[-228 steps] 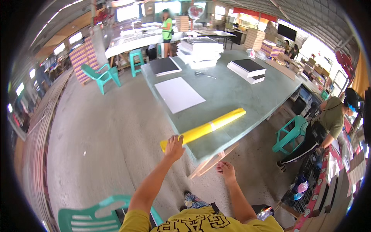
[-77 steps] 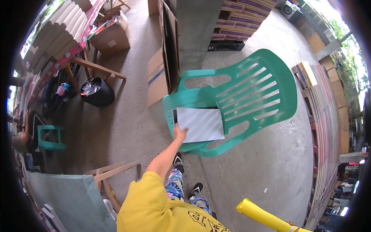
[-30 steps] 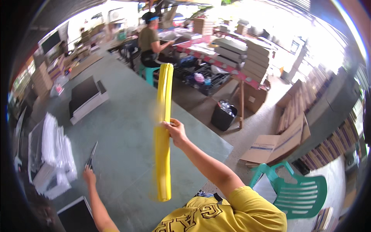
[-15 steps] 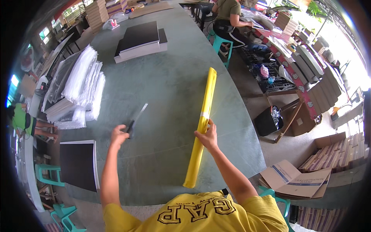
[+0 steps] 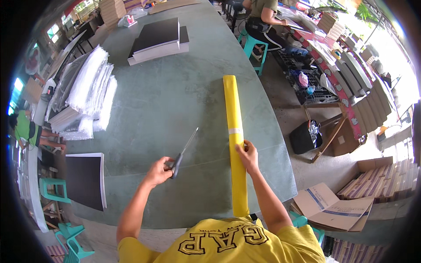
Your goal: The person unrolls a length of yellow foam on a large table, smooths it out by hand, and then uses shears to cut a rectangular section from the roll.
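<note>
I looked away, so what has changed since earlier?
The left hand let go of the yellow roll, now in the right hand, and lifted the scissors off the table, bringing them rightward, toward the roll. The white sheet left the table. The wrapped pile stayed put.

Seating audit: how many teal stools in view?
2: one teal stool left of the gray-green table, another beneath the seated co-worker at upper right. More may be hidden.

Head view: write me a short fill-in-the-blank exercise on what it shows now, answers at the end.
The left hand holds a pair of ____.
The right hand touches a long roll whose colour is ____.
The plastic-wrapped stack lies to the ____ of the roll.
Missing words: scissors; yellow; left.
</note>
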